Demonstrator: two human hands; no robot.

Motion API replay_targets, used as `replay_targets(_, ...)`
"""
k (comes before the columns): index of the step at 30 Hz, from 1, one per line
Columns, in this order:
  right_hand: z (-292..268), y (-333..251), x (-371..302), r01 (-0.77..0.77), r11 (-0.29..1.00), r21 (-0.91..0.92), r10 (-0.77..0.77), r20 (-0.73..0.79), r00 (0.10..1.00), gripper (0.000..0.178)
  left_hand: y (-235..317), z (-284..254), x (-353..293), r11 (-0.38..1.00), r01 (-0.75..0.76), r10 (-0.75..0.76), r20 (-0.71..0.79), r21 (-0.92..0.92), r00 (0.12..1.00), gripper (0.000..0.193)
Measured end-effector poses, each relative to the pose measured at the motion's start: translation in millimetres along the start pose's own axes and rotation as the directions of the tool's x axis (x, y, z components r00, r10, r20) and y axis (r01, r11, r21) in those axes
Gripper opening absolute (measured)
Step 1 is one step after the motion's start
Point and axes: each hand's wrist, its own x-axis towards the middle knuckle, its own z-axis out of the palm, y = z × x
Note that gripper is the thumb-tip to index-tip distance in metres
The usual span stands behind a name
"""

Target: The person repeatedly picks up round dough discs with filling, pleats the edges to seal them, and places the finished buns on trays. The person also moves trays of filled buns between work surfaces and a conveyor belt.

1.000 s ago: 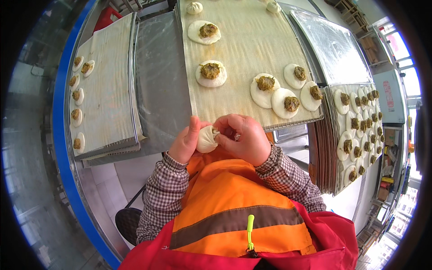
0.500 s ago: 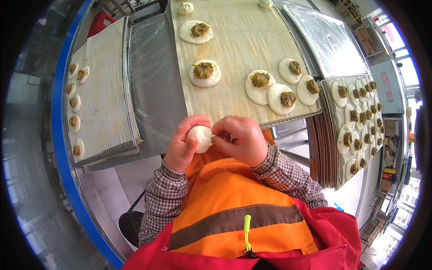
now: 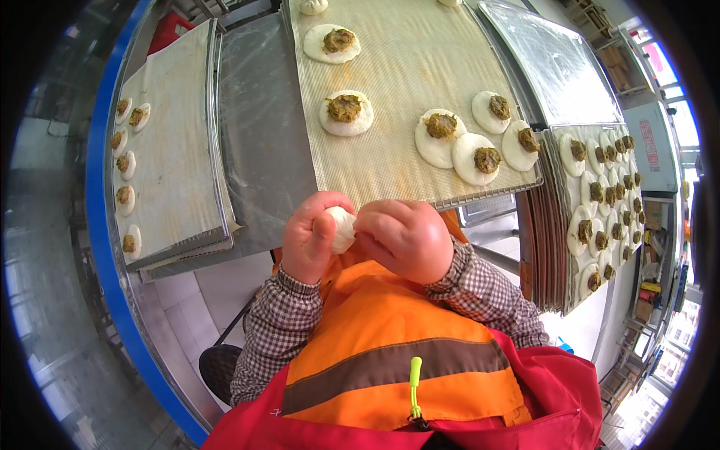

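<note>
A white, pleated dough bun [image 3: 343,229] is held in front of my orange apron, just off the near edge of the middle tray. My left hand [image 3: 304,244] curls around its left side, thumb on the near face. At the bun's right side, the bent fingers of my right hand [image 3: 409,238] pinch the dough edge; the fingertips are partly hidden. Beyond my hands, flat dough rounds topped with brown-green filling lie on the mat-lined tray [image 3: 397,75]. The closest on the left is one dough round [image 3: 358,126]; an overlapping pair includes another round [image 3: 463,171].
A closed bun [image 3: 313,7] sits at the middle tray's far left. On the left, another lined tray [image 3: 176,150] carries filled rounds along its outer side. To the right, a stack of trays [image 3: 544,225] bears many filled rounds. A grey metal surface [image 3: 262,120] lies between the left and middle trays.
My right hand has turned, its back now more toward the camera, still at the bun's edge. The bun sits slightly farther right, more covered by fingers. The view has shifted slightly.
</note>
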Motion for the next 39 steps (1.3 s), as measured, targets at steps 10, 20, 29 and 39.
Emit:
replay_targets(10, -2, 0, -3, 0.053, 0.998, -0.018, -0.053, -0.008, 0.999, 0.034, -9, 13, 7, 0.48, 0.613, -0.548, 0.331, -0.628, 0.768, 0.072)
replay_targets(20, -40, 6, -2, 0.109, 0.994, 0.029, -0.113, 0.293, 0.95, 0.027, 1, 23, 28, 0.188, 0.832, -0.4, 0.733, -0.523, 0.551, 0.077)
replay_targets(29, -49, 30, 2, -0.23, 0.966, 0.114, 0.228, 0.035, 0.973, 0.016, -1, 58, 49, 0.888, 0.29, -0.252, 0.151, -0.356, 0.956, 0.056)
replay_targets(39, -122, 139, 18, -0.643, 0.718, -0.269, 0.69, 0.146, 0.709, 0.02, -23, 73, 108, 0.581, 0.599, -0.486, 0.356, -0.551, 0.798, 0.081)
